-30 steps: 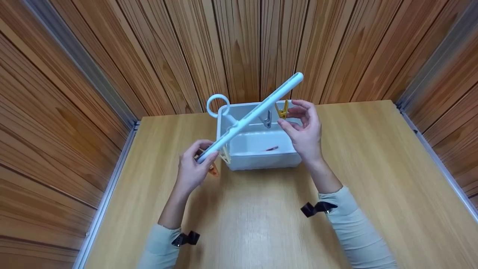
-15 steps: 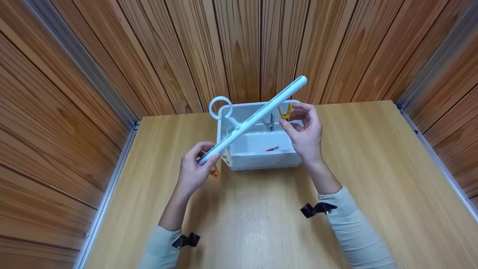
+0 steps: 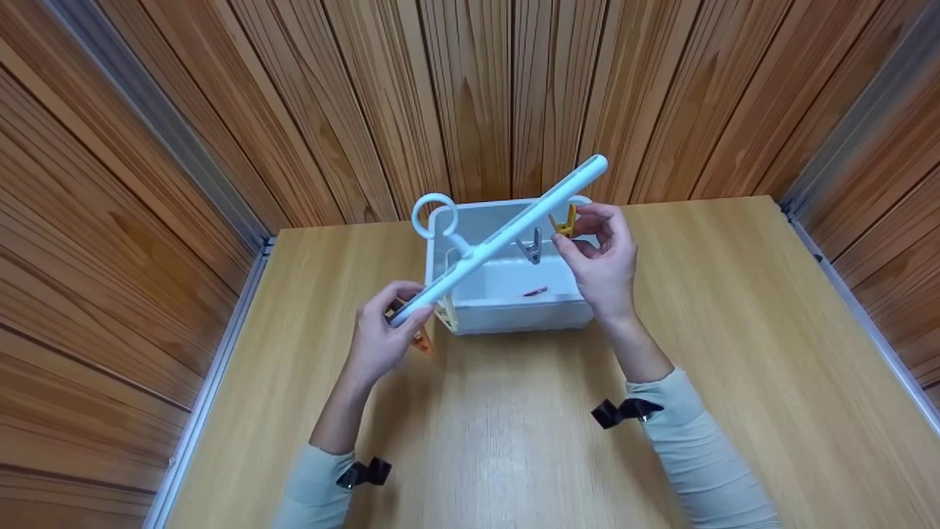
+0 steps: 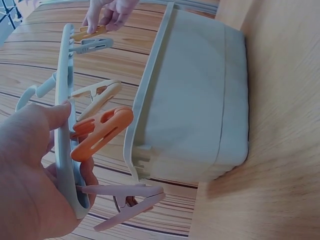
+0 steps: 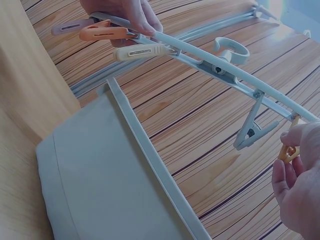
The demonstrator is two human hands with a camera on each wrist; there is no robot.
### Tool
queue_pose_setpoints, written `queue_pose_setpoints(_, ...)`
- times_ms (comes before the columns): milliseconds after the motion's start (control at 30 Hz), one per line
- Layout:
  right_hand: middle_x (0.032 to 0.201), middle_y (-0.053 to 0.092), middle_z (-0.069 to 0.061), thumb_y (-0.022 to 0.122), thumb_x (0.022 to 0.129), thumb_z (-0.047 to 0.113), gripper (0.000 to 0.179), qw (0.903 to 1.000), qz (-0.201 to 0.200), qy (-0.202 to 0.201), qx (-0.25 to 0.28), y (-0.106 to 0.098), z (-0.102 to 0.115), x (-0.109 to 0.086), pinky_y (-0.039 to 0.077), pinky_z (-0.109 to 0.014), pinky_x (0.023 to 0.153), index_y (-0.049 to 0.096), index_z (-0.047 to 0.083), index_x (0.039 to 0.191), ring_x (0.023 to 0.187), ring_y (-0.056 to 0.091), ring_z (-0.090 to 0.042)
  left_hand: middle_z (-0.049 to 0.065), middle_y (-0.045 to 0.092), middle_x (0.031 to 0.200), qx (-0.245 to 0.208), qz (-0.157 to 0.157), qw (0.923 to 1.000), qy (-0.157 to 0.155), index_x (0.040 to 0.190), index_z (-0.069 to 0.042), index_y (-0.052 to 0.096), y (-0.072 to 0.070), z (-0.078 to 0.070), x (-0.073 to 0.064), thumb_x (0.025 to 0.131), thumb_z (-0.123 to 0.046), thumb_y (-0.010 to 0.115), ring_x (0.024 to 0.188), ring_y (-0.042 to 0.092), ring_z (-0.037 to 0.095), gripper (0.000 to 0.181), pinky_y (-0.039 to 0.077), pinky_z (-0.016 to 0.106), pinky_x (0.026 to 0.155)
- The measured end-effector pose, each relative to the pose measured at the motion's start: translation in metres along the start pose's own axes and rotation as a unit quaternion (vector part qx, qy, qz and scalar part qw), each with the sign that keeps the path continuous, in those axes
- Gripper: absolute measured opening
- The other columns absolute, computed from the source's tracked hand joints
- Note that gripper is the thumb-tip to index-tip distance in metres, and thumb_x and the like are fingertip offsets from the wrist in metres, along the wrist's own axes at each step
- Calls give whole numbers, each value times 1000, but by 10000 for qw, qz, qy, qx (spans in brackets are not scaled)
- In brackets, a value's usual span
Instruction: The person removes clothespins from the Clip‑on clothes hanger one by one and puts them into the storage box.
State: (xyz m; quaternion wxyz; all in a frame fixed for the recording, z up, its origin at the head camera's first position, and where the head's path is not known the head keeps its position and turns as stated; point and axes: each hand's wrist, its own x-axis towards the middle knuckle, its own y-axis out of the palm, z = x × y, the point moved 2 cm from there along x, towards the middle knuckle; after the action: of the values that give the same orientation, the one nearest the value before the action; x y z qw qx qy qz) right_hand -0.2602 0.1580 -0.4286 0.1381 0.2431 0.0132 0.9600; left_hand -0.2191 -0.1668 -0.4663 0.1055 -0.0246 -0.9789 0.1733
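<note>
A light blue clip hanger [image 3: 514, 228] with a round hook [image 3: 434, 195] is held aslant above the table. My left hand [image 3: 378, 334] grips its near lower end, thumb across the bar. Near the raised far end, my right hand [image 3: 606, 268] pinches a yellow clothespin [image 3: 568, 222] between thumb and fingers; in the right wrist view its tip meets the bar. Beside it hangs a grey clothespin [image 3: 532, 250]. Around my left hand are a cream clothespin [image 4: 106, 96], an orange clothespin [image 4: 112, 131] and a lavender clothespin [image 4: 120, 190], all attached to the bar.
Below and behind the hanger stands a pale grey plastic bin [image 3: 521, 318] on the wooden table [image 3: 485, 426]. Inside it lies a small red piece [image 3: 535, 292]. Wood-panelled walls [image 3: 470, 95] with metal rails [image 3: 220, 360] enclose the table.
The hanger's far end has dipped slightly and shifted a little right. My right hand and the yellow clothespin have moved slightly down and right. Both hands keep their hold.
</note>
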Motion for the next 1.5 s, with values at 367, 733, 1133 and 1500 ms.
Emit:
queue_pose_setpoints(367, 111, 64, 5, 91, 90, -4, 53, 9998, 13, -72, -196, 3, 4, -1, 62, -19, 80, 62, 4, 134, 100, 65, -14, 11, 72, 108, -79, 41, 9999, -115, 131, -12, 77, 1, -1, -2, 105, -14, 81, 93, 64, 21, 27, 57, 24, 72)
queue_pose_setpoints(733, 108, 64, 6, 93, 88, -4, 53, 9987, -52, -201, -456, 3, 5, 0, 59, -17, 74, 63, 0, 132, 94, 64, -13, 12, 73, 107, -18, 43, 10000, -66, 131, -11, 78, 1, 0, -1, 105, -15, 82, 93, 64, 20, 27, 57, 24, 72)
queue_pose_setpoints(1133, 98, 75, 3, 90, 92, -3, 41, 9970, -129, -174, -748, -2, 6, 2, 64, -15, 84, 77, -4, 131, 90, 68, -7, 12, 72, 107, -42, 63, 9999, -127, 130, -12, 78, 2, 3, -1, 105, -14, 82, 94, 64, 20, 25, 57, 24, 73)
queue_pose_setpoints(1500, 99, 72, 10, 84, 97, -2, 37, 9967, 234, -27, -772, -1, 9, 0, 65, -17, 85, 75, -5, 133, 91, 69, -7, 13, 72, 106, -214, 57, 9997, -62, 130, -11, 77, 6, 8, -4, 105, -13, 80, 93, 63, 19, 25, 56, 24, 72)
